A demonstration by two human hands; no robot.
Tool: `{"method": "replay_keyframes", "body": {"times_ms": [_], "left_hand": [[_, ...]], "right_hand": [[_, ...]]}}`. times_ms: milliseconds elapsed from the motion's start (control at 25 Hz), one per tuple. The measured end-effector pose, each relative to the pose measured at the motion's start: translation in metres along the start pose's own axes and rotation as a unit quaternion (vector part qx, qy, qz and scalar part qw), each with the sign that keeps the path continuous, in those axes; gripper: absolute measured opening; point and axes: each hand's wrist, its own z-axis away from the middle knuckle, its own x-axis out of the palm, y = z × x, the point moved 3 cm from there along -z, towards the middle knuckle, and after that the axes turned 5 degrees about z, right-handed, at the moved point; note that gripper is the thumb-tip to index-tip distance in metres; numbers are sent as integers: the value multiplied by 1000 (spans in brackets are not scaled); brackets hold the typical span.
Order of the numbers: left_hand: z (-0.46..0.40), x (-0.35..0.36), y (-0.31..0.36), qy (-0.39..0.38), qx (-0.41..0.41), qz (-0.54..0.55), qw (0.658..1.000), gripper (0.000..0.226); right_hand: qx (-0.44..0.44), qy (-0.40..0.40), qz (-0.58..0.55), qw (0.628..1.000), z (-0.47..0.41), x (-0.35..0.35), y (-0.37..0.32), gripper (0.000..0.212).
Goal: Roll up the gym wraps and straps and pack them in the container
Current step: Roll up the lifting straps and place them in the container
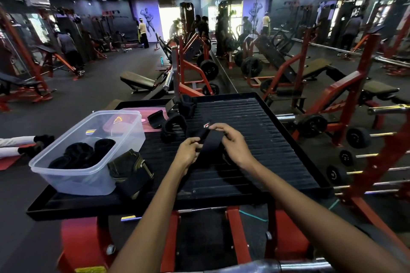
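A black strap (207,143) with a small red-and-white label is held over the ribbed black platform (255,139). My left hand (188,150) pinches its near left edge, and my right hand (233,142) grips its right side, fingers over the top. The clear plastic container (66,175) stands on the platform's left and holds several rolled black wraps (82,154). More black straps (175,117) lie loose behind my hands. A dark olive strap with a metal buckle (131,168) rests against the container's right side.
The container's pink lid (137,117) lies behind it. The platform has a raised rim and sits on a red machine frame (235,239). Weight racks stand to the right, benches and people farther back. A mirror wall runs along the right.
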Motion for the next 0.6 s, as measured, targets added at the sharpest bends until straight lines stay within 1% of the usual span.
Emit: {"method": "replay_keyframes", "body": {"times_ms": [80,160,240,320,400,480,560,600], "left_hand": [[-5,8,-7,-38,8,-45,998,32],[-6,14,-14,-66,29,-102,992,32],[-5,18,-16,-72,60,-156,983,30],[-3,22,-15,-83,81,-196,974,30],[-2,23,-15,-89,69,-198,974,28],[1,23,-17,-92,61,-182,977,29],[4,25,-20,-103,84,-179,975,26],[6,26,-21,-105,94,-195,971,28]], "right_hand": [[56,49,-73,995,-2,-6,0,40],[117,81,-97,985,-3,-14,7,46],[193,83,-127,969,-3,-18,13,45],[250,71,-133,956,-2,-19,15,38],[268,63,-137,952,-4,-19,15,30],[274,76,-178,942,-7,-21,17,23],[268,104,-241,927,-12,-22,20,16],[263,119,-258,922,-15,-23,22,14]]}}
